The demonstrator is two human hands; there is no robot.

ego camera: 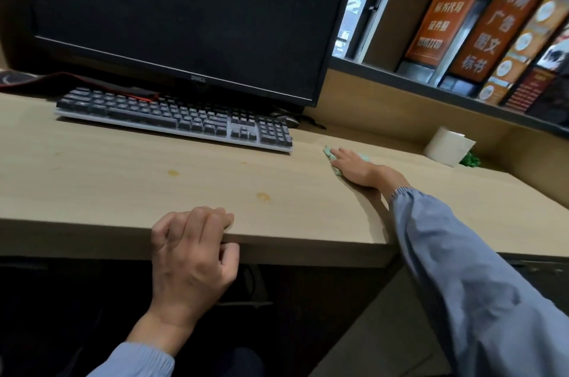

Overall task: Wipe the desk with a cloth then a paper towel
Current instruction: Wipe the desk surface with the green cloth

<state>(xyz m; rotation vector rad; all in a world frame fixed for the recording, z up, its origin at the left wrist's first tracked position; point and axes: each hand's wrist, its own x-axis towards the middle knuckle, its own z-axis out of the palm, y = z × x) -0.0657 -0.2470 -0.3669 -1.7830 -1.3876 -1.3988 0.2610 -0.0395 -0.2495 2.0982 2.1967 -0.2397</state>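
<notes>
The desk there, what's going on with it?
A person is wiping the desk. Their right hand presses flat on a green cloth just right of the keyboard, while the left hand grips the desk's front edge. Two yellowish spots in the middle are not yet wiped. A paper roll stands untouched at the back right.

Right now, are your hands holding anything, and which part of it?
The left hand grips the desk by its front edge, fingers on top. The right hand holds nothing; it presses flat on the green cloth.
</notes>
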